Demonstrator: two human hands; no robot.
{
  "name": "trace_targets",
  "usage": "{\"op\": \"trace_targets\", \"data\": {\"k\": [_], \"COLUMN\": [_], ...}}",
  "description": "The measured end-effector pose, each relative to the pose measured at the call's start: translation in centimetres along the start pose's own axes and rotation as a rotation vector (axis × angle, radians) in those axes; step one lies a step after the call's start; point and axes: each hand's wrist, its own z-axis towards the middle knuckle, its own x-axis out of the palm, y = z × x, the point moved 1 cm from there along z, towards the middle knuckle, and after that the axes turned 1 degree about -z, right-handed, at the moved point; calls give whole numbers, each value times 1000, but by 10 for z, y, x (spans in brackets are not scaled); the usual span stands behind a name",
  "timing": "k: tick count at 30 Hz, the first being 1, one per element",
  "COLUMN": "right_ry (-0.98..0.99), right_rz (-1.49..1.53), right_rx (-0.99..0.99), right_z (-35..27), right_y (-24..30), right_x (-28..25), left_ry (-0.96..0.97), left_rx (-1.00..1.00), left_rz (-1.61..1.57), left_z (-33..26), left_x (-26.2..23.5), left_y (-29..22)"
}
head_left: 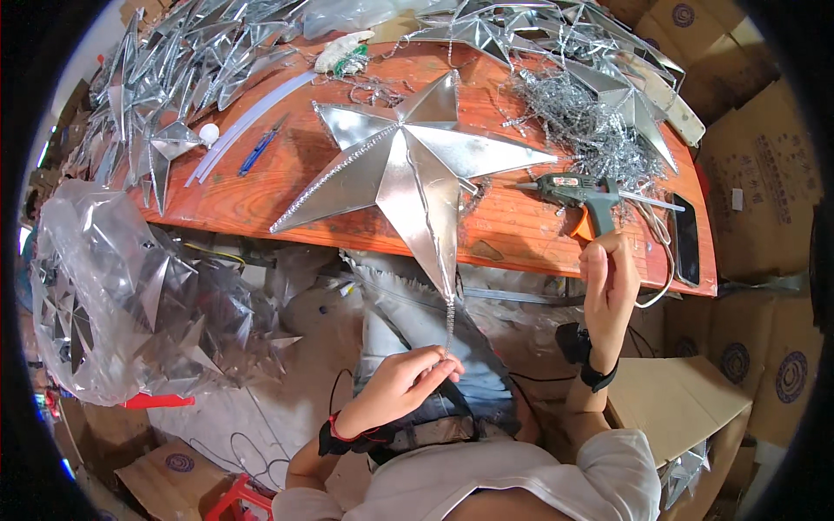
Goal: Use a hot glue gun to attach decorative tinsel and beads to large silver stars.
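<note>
Left hand (413, 382) pinches silver trim (450, 321), star (423, 178) beyond; I'd hold that trim taut. Right hand (611, 273) curls, glue gun (575, 187) just ahead; I cannot tell its grip.

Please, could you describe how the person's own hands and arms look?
Both hands, left and right, are bare. The left wrist wears a black band and thin red cord; the right, a black strap with a blocky dark piece. Short whitish sleeves.
</note>
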Motion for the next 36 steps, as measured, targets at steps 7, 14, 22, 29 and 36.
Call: {"op": "trace_targets", "data": {"k": [7,14,22,29,36], "right_ry": [35,85,186,316,623], "right_rz": [163,267,393,418,344], "right_rx": [-12,-49,-124,-256,-452], "right_z": [-1,-3,-12,-22,-21], "right_y": [0,11,20,22,27], "right_x": [6,0,7,6,-1], "left_ry": [100,217,75,197,202], "left_rx": [38,-120,-196,-248,-316], "left_rz": [-96,-600,-620,-647,-770], "left_z": [9,27,35,23,14], "left_x": [19,4,0,2,11], "left_y": [10,-30,-48,-34,-33]}}
